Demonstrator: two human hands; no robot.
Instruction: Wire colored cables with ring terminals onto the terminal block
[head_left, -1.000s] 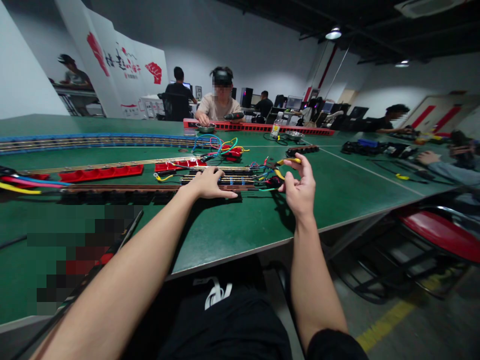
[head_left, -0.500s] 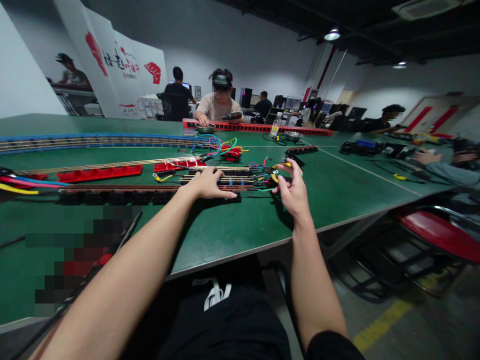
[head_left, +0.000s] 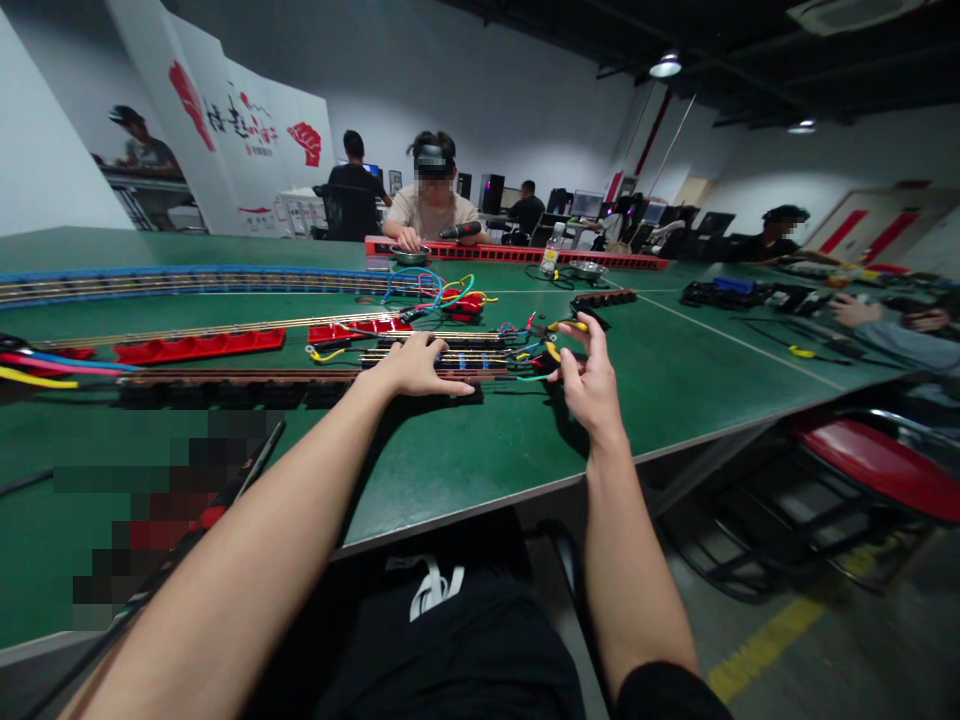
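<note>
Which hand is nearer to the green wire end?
The right. The right hand is just beside the green wire end; the left hand rests farther off, across the strips.

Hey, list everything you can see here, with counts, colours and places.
table: one, green, centre
pliers: one, yellow handles, right hand
dark strips: several, black and brown, by left hand
wires: many, mixed colours, among the parts
red trays: at least two, left
blue-edged strip: one, far left
red rail: one, far side
bowls: two, silver, far side
bottle: one, clear, far side
stool: one, red seat, right
banner: one, white and red, back left
screens: several, back
lamps: two, white, ceiling
other people: at least five, around the room
left hand: one, bare, on the strips
right hand: one, bare, holding pliers
</note>
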